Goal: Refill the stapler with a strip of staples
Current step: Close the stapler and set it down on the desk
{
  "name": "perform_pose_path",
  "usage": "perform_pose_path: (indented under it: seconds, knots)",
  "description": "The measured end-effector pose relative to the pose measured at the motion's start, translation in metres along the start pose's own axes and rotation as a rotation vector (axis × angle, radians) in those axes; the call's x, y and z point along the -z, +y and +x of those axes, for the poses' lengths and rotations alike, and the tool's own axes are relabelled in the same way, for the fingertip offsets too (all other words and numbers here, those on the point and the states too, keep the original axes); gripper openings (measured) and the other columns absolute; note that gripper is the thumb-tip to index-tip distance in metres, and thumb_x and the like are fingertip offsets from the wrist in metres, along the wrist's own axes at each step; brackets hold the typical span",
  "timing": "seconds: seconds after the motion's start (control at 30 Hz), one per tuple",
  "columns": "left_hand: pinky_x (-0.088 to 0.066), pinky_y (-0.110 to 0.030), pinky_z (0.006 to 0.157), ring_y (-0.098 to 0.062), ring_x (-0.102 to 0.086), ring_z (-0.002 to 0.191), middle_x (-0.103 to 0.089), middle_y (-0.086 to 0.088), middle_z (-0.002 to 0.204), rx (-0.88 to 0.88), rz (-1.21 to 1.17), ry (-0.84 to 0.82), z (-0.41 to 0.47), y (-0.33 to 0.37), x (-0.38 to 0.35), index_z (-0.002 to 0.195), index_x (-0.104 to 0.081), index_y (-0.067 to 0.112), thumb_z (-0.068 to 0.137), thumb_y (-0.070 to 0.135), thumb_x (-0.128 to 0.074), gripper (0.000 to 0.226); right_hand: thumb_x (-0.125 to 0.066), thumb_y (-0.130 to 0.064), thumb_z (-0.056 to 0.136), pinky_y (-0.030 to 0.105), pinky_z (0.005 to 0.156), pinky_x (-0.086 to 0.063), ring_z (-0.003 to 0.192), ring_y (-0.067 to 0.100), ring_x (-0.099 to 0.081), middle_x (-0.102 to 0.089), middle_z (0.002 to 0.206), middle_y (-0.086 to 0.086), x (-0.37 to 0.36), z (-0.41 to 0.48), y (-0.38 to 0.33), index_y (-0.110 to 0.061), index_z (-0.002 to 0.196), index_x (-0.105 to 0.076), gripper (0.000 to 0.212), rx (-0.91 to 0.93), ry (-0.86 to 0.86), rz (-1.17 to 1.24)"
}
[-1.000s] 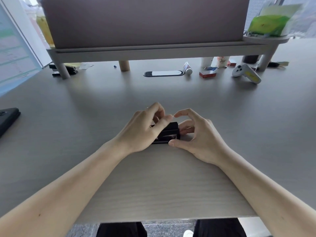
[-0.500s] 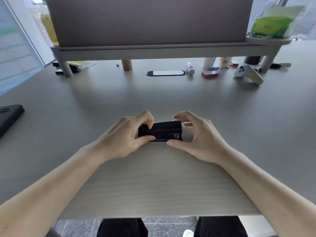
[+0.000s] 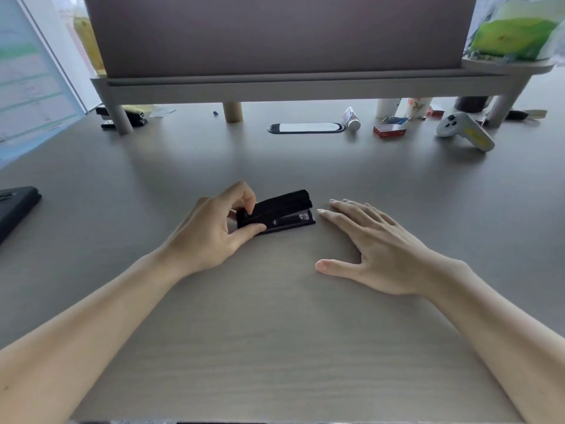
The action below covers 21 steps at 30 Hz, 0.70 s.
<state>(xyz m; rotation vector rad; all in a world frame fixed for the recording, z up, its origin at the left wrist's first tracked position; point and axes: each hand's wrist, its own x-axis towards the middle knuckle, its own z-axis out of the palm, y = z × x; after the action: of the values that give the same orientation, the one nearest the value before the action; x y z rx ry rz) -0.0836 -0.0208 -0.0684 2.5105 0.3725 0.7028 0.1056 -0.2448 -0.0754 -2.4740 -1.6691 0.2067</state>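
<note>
Head cam: small black plastic stapler (image 3: 276, 212) lies on the pale wood-grain desk (image 3: 275, 332), mid-desk, w/ its front end angled up-right and its top arm slightly lifted off the base. Left hand (image 3: 211, 234) pinches its rear end, thumb on the near side & curled fingers on top. Right hand (image 3: 376, 249) lies flat on the desk just right of the stapler, fingers spread wide, holding nothing, fingertips near its front but not touching.

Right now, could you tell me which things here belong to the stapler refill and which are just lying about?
For the job: stapler, left hand holding its rear end, right hand flat on the desk.

Lying about: controller, red box, tube, cups, phone.
</note>
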Motion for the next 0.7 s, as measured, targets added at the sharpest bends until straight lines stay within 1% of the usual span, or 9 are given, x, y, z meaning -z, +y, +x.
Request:
perform_pose_path:
  seconds: [0.03,0.07,0.13,0.17,0.27,0.33,0.43,0.53,0.7]
  knots:
    - [-0.058,-0.029,0.072,-0.019,-0.067,0.069,-0.074,0.005,0.088,0.031,-0.002,0.046,0.009,-0.005,-0.002,0.094,-0.052,0.019,0.085,0.028,-0.084,0.035,-0.013,-0.101,0.068,0.034,0.133,-0.001,0.162,0.004,0.001,-0.008,0.175,-0.017,0.0,0.004,0.002,-0.042,0.165,-0.015,0.113,0.004,-0.002,0.001]
    - [-0.059,-0.032,0.076,-0.025,-0.07,0.075,-0.073,0.004,0.084,0.055,0.001,0.087,0.019,-0.01,-0.004,0.094,-0.052,0.017,0.084,0.027,-0.085,0.035,-0.013,-0.1,0.069,0.034,0.132,-0.001,0.162,0.003,0.001,-0.008,0.175,-0.017,0.001,0.01,0.004,-0.042,0.165,-0.015,0.112,0.006,-0.005,0.001]
    - [-0.059,-0.039,0.076,-0.034,-0.07,0.074,-0.073,0.001,0.08,0.087,0.029,0.15,0.042,-0.021,-0.01,0.092,-0.051,0.017,0.084,0.026,-0.084,0.036,-0.015,-0.099,0.071,0.034,0.132,0.0,0.162,0.002,0.001,-0.008,0.175,-0.019,0.004,0.022,0.009,-0.043,0.165,-0.015,0.109,0.006,-0.013,0.002]
    - [-0.058,-0.04,0.073,-0.035,-0.067,0.072,-0.073,-0.002,0.08,0.107,0.05,0.172,0.054,-0.027,-0.014,0.091,-0.049,0.019,0.085,0.027,-0.083,0.035,-0.016,-0.098,0.072,0.034,0.132,0.0,0.162,0.002,0.001,-0.008,0.175,-0.019,0.005,0.029,0.012,-0.043,0.165,-0.016,0.108,0.006,-0.012,0.002]
    - [-0.046,-0.036,0.066,-0.036,-0.06,0.073,-0.07,-0.004,0.082,0.159,0.12,0.222,0.09,-0.044,-0.024,0.09,-0.047,0.019,0.087,0.028,-0.078,0.032,-0.017,-0.096,0.075,0.034,0.133,-0.002,0.161,0.001,-0.001,-0.01,0.175,-0.02,0.006,0.05,0.02,-0.044,0.164,-0.017,0.104,0.013,-0.002,0.0]
    - [-0.039,-0.034,0.068,-0.036,-0.057,0.078,-0.067,-0.003,0.083,0.197,0.158,0.244,0.113,-0.055,-0.031,0.091,-0.047,0.019,0.087,0.027,-0.076,0.031,-0.02,-0.095,0.078,0.035,0.133,-0.001,0.161,0.0,-0.002,-0.01,0.174,-0.021,0.006,0.062,0.025,-0.044,0.164,-0.017,0.1,0.018,0.003,0.0]
    - [-0.038,-0.033,0.069,-0.035,-0.056,0.081,-0.067,-0.005,0.088,0.248,0.195,0.245,0.142,-0.069,-0.039,0.093,-0.046,0.02,0.088,0.028,-0.074,0.029,-0.019,-0.094,0.078,0.034,0.132,0.001,0.161,-0.002,-0.001,-0.01,0.174,-0.024,0.007,0.073,0.03,-0.046,0.164,-0.015,0.099,0.026,-0.002,0.0]
    - [-0.041,-0.034,0.071,-0.035,-0.055,0.083,-0.066,-0.006,0.094,0.273,0.221,0.263,0.161,-0.081,-0.046,0.098,-0.049,0.018,0.09,0.028,-0.073,0.027,-0.01,-0.099,0.071,0.033,0.132,0.001,0.16,-0.004,0.001,-0.007,0.173,-0.026,0.006,0.079,0.034,-0.048,0.164,-0.012,0.106,0.033,-0.007,-0.005]
    - [-0.04,-0.034,0.071,-0.035,-0.054,0.082,-0.063,-0.006,0.093,0.251,0.251,0.26,0.181,-0.096,-0.051,0.1,-0.047,0.017,0.093,0.026,-0.071,0.026,-0.006,-0.102,0.069,0.034,0.133,0.0,0.159,-0.006,0.004,-0.004,0.173,-0.028,0.005,0.08,0.037,-0.05,0.164,-0.01,0.108,0.049,-0.004,-0.002]
